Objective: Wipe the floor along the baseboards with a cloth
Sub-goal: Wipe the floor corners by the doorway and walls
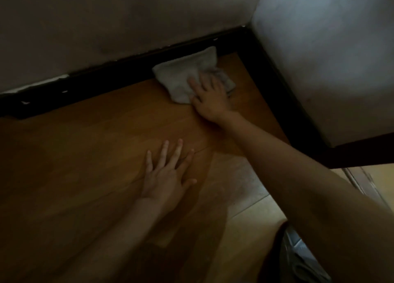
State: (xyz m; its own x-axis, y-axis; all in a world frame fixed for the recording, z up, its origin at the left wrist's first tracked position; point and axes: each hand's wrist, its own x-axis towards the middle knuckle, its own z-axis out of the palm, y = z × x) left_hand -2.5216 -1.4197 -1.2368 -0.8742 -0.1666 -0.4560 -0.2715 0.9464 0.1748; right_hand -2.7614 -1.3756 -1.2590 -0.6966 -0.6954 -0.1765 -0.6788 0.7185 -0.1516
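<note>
Cloth (183,78) is pressed under the flat right grip (210,98), baseboard (119,68) just beyond; left grip (165,176) released; corner judged next

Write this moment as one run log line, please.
right hand presses pale folded cloth | beside dark baseboard | left hand flat on wooden floor

The right hand (210,100) hides part of the cloth (183,76).

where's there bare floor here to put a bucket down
Bare floor lies between the baseboard and the left hand. Crowded at the corner: the right hand presses the cloth there.
</note>
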